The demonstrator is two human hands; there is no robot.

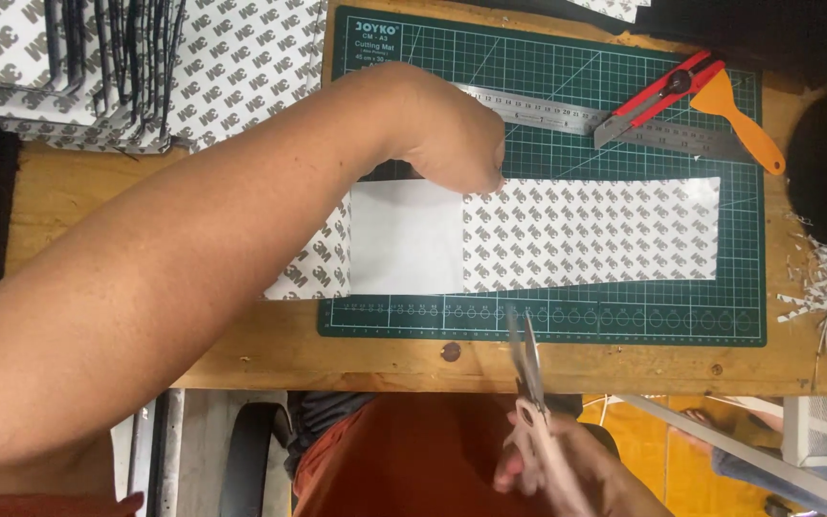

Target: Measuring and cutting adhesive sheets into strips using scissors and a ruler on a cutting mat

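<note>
The left hand (452, 134) presses curled fingers on a flat patterned paper strip (591, 233) lying lengthwise along the green cutting mat (547, 67), while the right hand (552, 464) grips pink-handled scissors (528, 383) pointing toward the mat's near edge.

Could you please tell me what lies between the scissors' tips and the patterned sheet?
Only bare green cutting mat, between scissors and patterned sheet, in the head view.

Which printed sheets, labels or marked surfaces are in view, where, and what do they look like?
Patterned strip: long white rectangle with a repeating grey logo print, lying on the mat, under the left hand.
Plain white patch: blank rectangle at the strip's left part.
Cutting mat: dark green, pale grid lines, white label in its top-left corner.
Stacked sheets: same grey-on-white print, top left.
</note>
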